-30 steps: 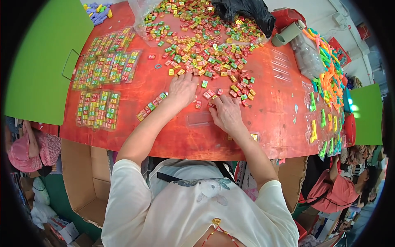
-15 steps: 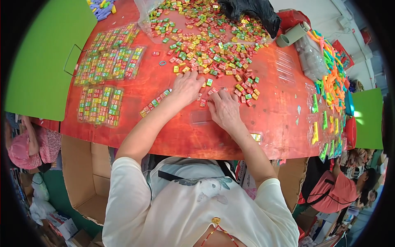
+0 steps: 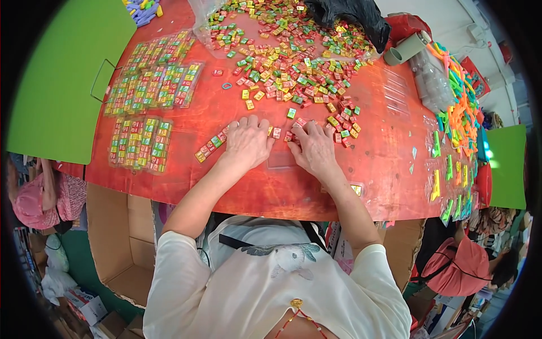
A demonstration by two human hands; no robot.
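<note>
My left hand point(image 3: 248, 144) is bent low over the table, its fingertips round a small yellow block point(image 3: 270, 131) that is partly hidden. A red-and-white block point(image 3: 276, 133) lies just right of it. Beside that hand, a slanting row of small red, green and yellow blocks point(image 3: 212, 146) runs to the lower left. My right hand point(image 3: 316, 150) has its thumb and fingers closed about small red blocks point(image 3: 289, 137); its grip is partly hidden. Between and below the hands lies a clear plastic tray point(image 3: 282, 161). A green block point(image 3: 291, 113) sits above.
A large heap of coloured blocks point(image 3: 288, 73) spreads over the red table point(image 3: 248, 198). Filled clear packs point(image 3: 140, 144) are stacked at left. A black bag point(image 3: 350, 20) lies at the back; clear trays point(image 3: 397, 93) and bright plastic pieces point(image 3: 451, 113) are at right.
My left hand has drawn back toward me from the edge of the heap, with the yellow block at its fingertips. My right hand has shifted only slightly.
</note>
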